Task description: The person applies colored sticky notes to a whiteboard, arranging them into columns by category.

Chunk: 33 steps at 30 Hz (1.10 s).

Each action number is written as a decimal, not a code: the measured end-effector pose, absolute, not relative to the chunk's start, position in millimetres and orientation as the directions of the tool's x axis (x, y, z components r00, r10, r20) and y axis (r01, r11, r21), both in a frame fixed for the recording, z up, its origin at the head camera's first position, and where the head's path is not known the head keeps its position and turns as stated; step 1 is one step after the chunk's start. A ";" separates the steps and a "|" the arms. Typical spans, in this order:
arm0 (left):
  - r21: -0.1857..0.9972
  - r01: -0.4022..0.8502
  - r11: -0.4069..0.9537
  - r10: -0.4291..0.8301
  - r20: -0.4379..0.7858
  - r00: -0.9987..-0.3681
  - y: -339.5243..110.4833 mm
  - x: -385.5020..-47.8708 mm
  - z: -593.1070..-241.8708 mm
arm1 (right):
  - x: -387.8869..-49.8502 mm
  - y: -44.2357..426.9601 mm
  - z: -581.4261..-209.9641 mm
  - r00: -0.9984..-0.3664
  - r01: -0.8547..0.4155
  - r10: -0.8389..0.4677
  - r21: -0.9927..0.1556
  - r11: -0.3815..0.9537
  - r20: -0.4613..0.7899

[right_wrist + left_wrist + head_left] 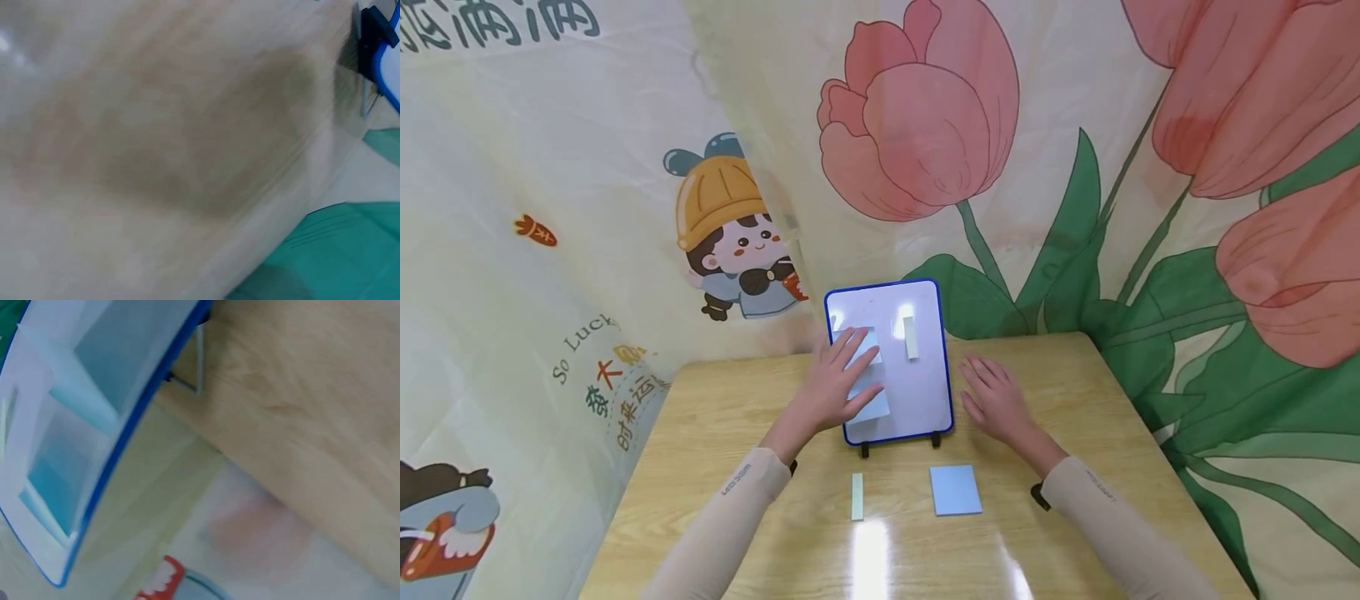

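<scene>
A small blue-framed whiteboard (917, 392) stands propped on the table. Light blue sticky notes cling to its left half: a lower note (874, 406) and an upper one partly covered by fingers. In the left wrist view one note (94, 400) has an edge lifting off the surface. A narrow pale green strip (911, 337) is on the board's upper right. My left hand (831, 383) is spread in front of the notes, fingers straight; whether it touches them I cannot tell. Beside the board's right edge, my right hand (997, 402) holds nothing, its fingers relaxed over the table.
On the wooden table (722, 467) before the board lie a pale green strip (857, 497) and a blue square sticky pad (956, 490). Black feet (936, 439) support the board's lower edge. Behind the table hangs a printed cloth (760, 75) with tulips.
</scene>
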State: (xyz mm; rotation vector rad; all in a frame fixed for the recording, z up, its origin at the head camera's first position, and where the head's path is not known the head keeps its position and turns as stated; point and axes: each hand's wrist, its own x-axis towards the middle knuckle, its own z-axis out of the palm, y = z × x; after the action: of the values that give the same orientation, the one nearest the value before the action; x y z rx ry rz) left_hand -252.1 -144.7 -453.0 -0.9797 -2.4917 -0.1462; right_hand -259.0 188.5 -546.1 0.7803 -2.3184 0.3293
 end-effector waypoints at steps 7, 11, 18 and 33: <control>-0.040 0.703 0.710 0.604 0.547 -0.580 -190.2 -206.0 -492.0 | -230.8 218.9 -563.2 -0.743 -0.487 -0.361 -0.086 0.869 0.563; -0.019 0.678 0.735 0.589 0.514 -0.624 -206.1 -183.8 -518.1 | -212.2 227.5 -571.2 -0.755 -0.468 -0.342 -0.095 0.879 0.559; 0.093 0.566 0.819 0.508 0.341 -0.791 -212.8 -161.8 -556.3 | -181.5 218.6 -580.1 -0.764 -0.493 -0.349 -0.142 0.858 0.543; 0.139 0.622 0.770 0.599 0.175 -0.781 -202.2 -140.5 -589.5 | -149.6 146.9 -591.3 -0.663 -0.665 -0.506 -0.125 0.736 0.552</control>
State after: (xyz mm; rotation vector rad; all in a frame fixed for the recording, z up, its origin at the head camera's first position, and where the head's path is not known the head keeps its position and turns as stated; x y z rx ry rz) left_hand -140.5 -202.2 -589.5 -0.9841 -2.8412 -0.2879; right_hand -149.6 146.9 -591.3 0.8878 -2.4452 0.4357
